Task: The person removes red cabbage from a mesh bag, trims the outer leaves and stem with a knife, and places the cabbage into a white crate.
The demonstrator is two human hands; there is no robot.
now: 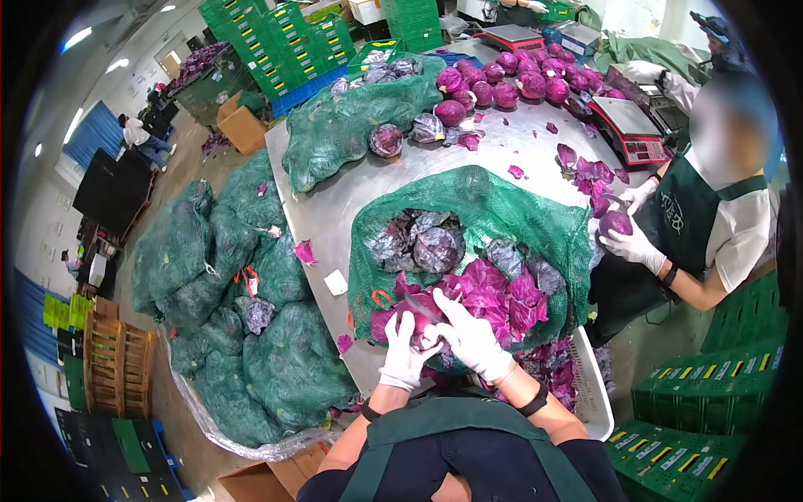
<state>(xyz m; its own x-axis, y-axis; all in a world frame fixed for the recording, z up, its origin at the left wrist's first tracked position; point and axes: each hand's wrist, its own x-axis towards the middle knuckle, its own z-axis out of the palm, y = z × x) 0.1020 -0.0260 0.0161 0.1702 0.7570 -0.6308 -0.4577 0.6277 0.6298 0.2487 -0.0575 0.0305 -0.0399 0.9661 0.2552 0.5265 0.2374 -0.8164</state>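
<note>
Both my hands wear white gloves and meet at a red cabbage in front of my body. My left hand is closed round its lower left side. My right hand is bent against its right side, and a knife blade shows between the two hands; its handle is hidden. Just beyond lie loose purple leaves on an opened green net bag. Unpeeled dark cabbages sit inside that bag.
A metal table carries another full net bag, peeled cabbages and a red scale. Stuffed net bags are piled at left. A co-worker holds a cabbage at right. A white crate holds leaves.
</note>
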